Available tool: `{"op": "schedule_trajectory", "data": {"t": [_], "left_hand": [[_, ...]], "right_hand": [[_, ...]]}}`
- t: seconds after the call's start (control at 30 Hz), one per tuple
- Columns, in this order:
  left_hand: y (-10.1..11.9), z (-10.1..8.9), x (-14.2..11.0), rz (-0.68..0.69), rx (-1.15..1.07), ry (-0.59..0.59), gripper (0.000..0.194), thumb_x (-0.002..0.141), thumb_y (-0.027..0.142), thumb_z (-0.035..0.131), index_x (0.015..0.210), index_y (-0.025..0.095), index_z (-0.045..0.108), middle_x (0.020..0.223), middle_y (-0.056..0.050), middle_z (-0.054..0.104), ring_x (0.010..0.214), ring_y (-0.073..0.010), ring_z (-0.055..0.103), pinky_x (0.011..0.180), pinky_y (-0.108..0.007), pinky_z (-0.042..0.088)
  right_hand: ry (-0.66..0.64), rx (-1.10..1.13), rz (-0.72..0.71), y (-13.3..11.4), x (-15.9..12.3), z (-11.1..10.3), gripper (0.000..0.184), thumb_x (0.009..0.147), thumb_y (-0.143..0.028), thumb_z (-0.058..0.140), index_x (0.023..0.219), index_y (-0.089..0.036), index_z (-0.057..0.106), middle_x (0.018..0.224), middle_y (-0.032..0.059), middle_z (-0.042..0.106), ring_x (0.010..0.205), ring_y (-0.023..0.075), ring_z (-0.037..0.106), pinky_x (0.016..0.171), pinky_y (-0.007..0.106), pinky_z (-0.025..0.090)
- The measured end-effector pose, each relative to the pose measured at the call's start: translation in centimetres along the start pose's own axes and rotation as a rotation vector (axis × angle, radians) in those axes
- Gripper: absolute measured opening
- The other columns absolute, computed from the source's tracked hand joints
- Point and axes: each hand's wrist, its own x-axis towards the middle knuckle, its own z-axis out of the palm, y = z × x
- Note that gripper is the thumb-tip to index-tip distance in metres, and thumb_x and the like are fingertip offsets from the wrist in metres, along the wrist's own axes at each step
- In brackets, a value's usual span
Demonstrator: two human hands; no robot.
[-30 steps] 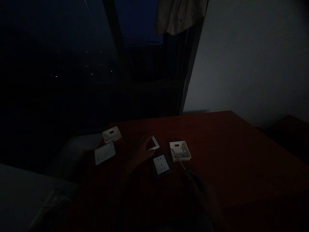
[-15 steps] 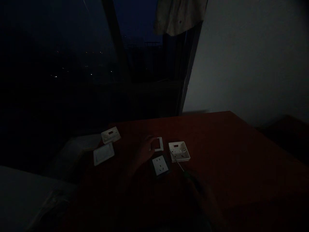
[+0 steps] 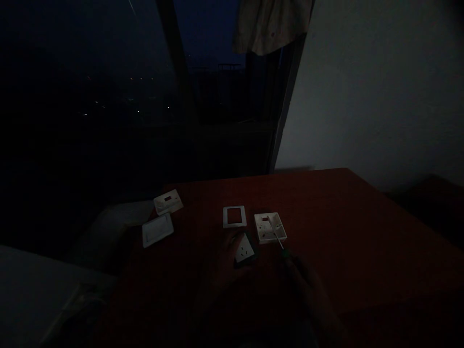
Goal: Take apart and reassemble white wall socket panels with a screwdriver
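Observation:
My left hand (image 3: 226, 263) is closed around a wall socket (image 3: 245, 250), its fingers over the upper left edge and its thumb at the lower edge. The socket has a white face with slots and a dark surround. My right hand (image 3: 304, 278) grips a screwdriver (image 3: 277, 236) by its green handle. The screwdriver's metal shaft reaches over an open white back box (image 3: 266, 234); whether the tip touches it I cannot tell. Just beyond the socket lies a white square frame (image 3: 234, 226) with the red table showing through its opening.
Near the left edge of the reddish table (image 3: 326, 208) lie a second white back box (image 3: 174, 203) and a white cover plate (image 3: 158, 231). A dark window (image 3: 119, 96) stands behind, with a curtain (image 3: 271, 26) above and a pale wall (image 3: 373, 96) at the right. The room is very dim.
My left hand has let go of the white frame, come nearer and taken hold of the socket. The screwdriver's tip has shifted right, over the back box.

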Motion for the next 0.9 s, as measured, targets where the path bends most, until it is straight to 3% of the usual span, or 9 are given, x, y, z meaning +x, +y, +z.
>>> {"op": "schedule_trajectory", "data": {"t": [0.1,0.27,0.5,0.77,0.9], "left_hand": [[0.1,0.1,-0.1,0.001,0.0,0.026,0.086,0.066,0.029,0.079,0.141,0.029,0.037,0.146,-0.006,0.037,0.132,-0.0316,0.037,0.11,-0.048,0.032],[-0.1,-0.1,-0.4,0.025,0.009,0.002,0.085,0.068,0.031,0.077,0.142,0.027,0.036,0.148,-0.007,0.035,0.134,-0.0322,0.033,0.111,-0.049,0.03],[-0.7,-0.4,-1.0,0.064,0.002,-0.081,0.083,0.073,0.036,0.073,0.144,0.031,0.031,0.151,-0.006,0.03,0.137,-0.0315,0.03,0.112,-0.05,0.029],[-0.6,-0.8,-1.7,0.055,-0.067,-0.118,0.077,0.076,0.029,0.068,0.144,0.03,0.032,0.152,-0.006,0.029,0.137,-0.03,0.029,0.112,-0.049,0.028],[-1.0,-1.1,-1.9,0.023,-0.1,-0.035,0.076,0.073,0.018,0.066,0.141,0.029,0.036,0.148,-0.006,0.033,0.135,-0.0292,0.033,0.112,-0.047,0.03]], "right_hand": [[0.045,0.008,-0.007,-0.6,1.4,-0.8,0.044,0.083,-0.055,0.052,0.11,-0.021,0.061,0.11,0.0094,0.069,0.101,0.0267,0.064,0.085,0.036,0.051],[0.107,-0.165,-0.032,-1.0,5.4,-1.8,0.045,0.082,-0.052,0.053,0.11,-0.019,0.059,0.108,0.0108,0.069,0.097,0.0276,0.065,0.081,0.037,0.052],[0.071,-0.231,-0.05,-0.9,9.7,-1.0,0.044,0.078,-0.043,0.056,0.113,-0.016,0.062,0.108,0.0133,0.069,0.097,0.029,0.065,0.084,0.041,0.05],[-0.009,-0.255,-0.088,-1.1,9.0,-0.4,0.047,0.077,-0.033,0.055,0.121,-0.018,0.061,0.116,0.0093,0.068,0.104,0.0263,0.064,0.091,0.039,0.048],[-0.033,-0.232,-0.094,-1.0,7.7,0.0,0.046,0.077,-0.032,0.055,0.121,-0.018,0.061,0.117,0.0091,0.068,0.104,0.0255,0.064,0.09,0.037,0.049]]}}
